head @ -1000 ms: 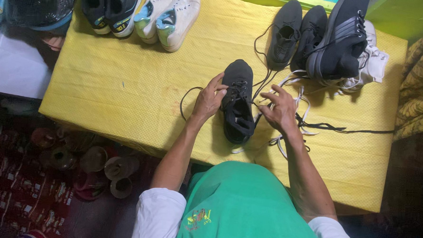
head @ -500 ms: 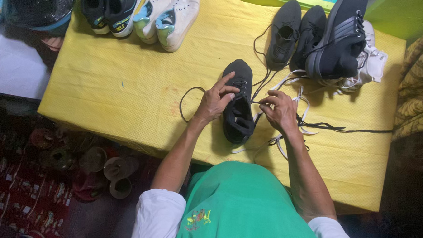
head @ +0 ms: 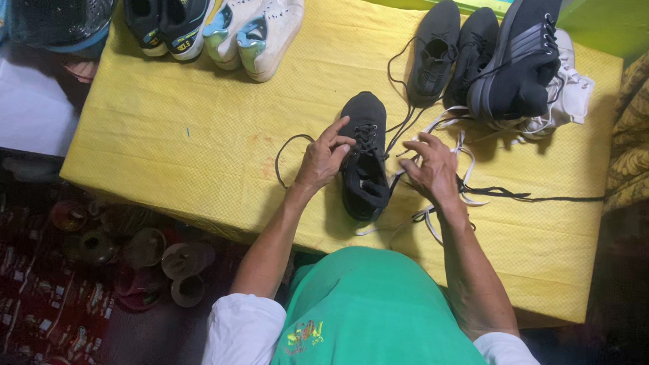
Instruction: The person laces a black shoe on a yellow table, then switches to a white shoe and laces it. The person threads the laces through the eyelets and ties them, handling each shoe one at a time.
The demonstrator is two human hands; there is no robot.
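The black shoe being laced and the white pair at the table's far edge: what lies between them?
Only bare yellow tablecloth lies between the black shoe and the white pair, seen in the head view.

A shoe [head: 364,159] lies on the table [head: 195,133] between both hands [head: 324,159].

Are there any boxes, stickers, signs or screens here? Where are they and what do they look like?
No boxes, signs or screens show.
Print on the green shirt: bottom middle, small, yellow and red.
Yellow marks on the dark sneakers: top left of the yellow table, on the tongues.
Both hands, left hand and right hand, are at the black shoe.
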